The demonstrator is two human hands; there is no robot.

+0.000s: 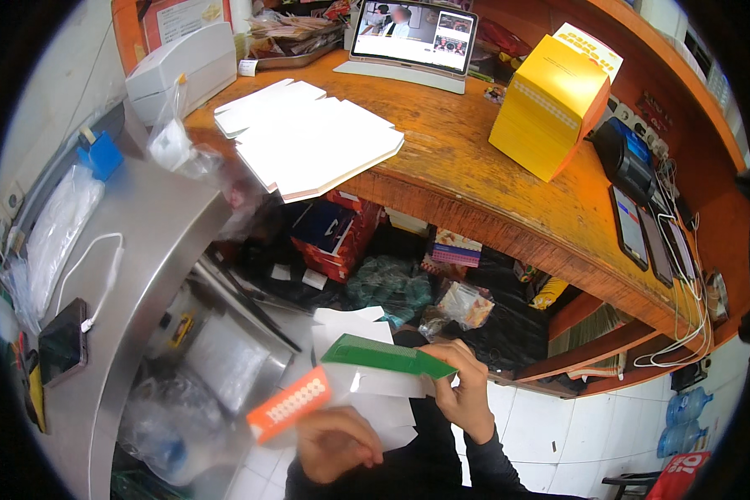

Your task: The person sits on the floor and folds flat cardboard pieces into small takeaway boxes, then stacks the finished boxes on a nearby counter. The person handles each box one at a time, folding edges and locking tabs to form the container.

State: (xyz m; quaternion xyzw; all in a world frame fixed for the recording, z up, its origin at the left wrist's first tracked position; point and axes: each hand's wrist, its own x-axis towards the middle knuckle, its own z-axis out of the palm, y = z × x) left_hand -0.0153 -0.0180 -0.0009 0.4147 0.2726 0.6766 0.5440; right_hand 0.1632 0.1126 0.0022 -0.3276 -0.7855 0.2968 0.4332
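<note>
A partly folded cardboard box [383, 382], white inside with green and orange outer panels, is held in front of my body. My right hand [464, 392] pinches the right end of its green panel [375, 353], thumb below and fingers over the edge. My left hand [337, 442] is closed at the lower left of the box, fingers curled against the white board just under the orange panel [289, 404]. Part of its grip is hidden by that panel. Flat white box blanks [321, 137] lie stacked on the wooden table, slightly overhanging its front edge.
On the wooden table [442, 179] stand a tablet [412, 33], a yellow box [550, 100] and a dark card-terminal-like device [623, 158], with phones [629, 225] and cables alongside. A steel counter [154, 242] at left carries a charging phone [63, 342]. Bags and boxes fill the space below.
</note>
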